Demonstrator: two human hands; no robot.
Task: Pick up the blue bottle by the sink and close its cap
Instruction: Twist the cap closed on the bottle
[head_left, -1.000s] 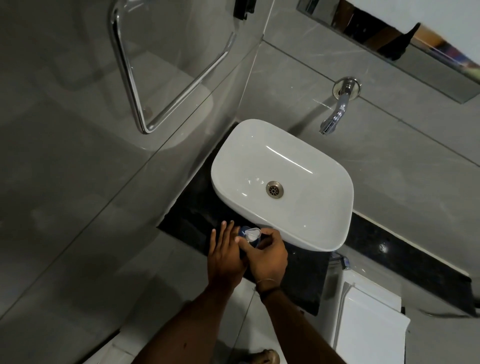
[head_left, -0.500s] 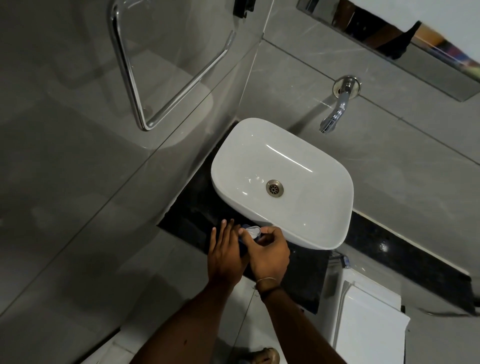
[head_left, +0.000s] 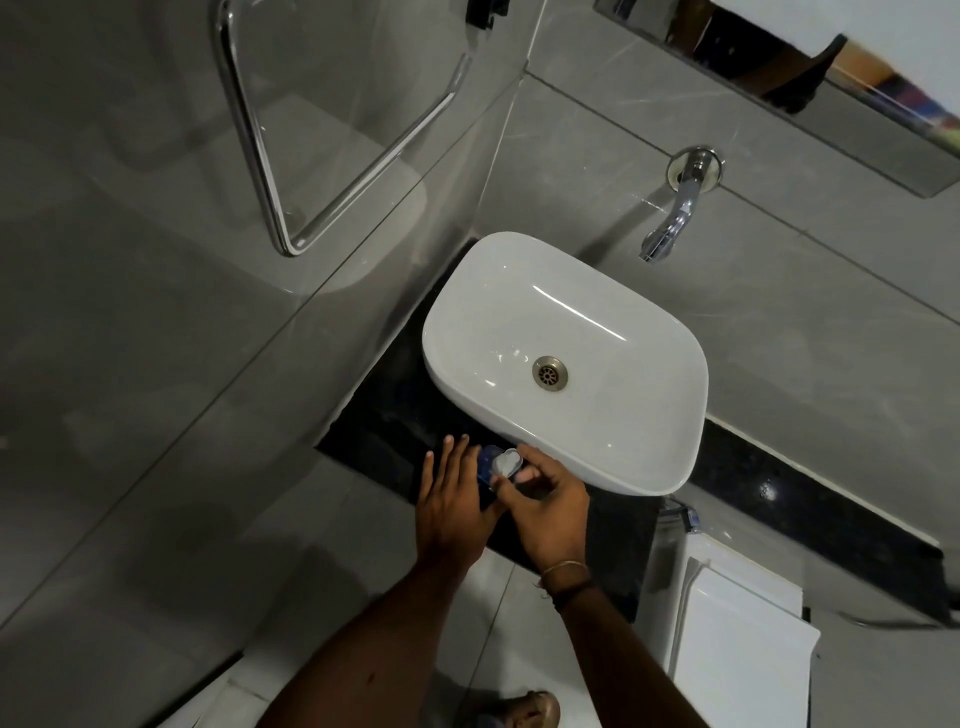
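Two hands meet low in the frame, just below the white basin's (head_left: 566, 358) near rim, over the dark worktop (head_left: 384, 415). The blue bottle (head_left: 487, 464) sits between them, mostly hidden. The left hand (head_left: 451, 506) lies against its side with fingers extended, bracing more than clasping. The right hand (head_left: 545, 506) has its grip pinching the pale cap (head_left: 506, 462) between thumb and fingertips. To finish well, I judge the left hand should wrap the body firmly while the right presses the cap squarely down until it seats. Whether the cap flips or screws cannot be told. Pressing off-centre could tip the bottle against the basin.
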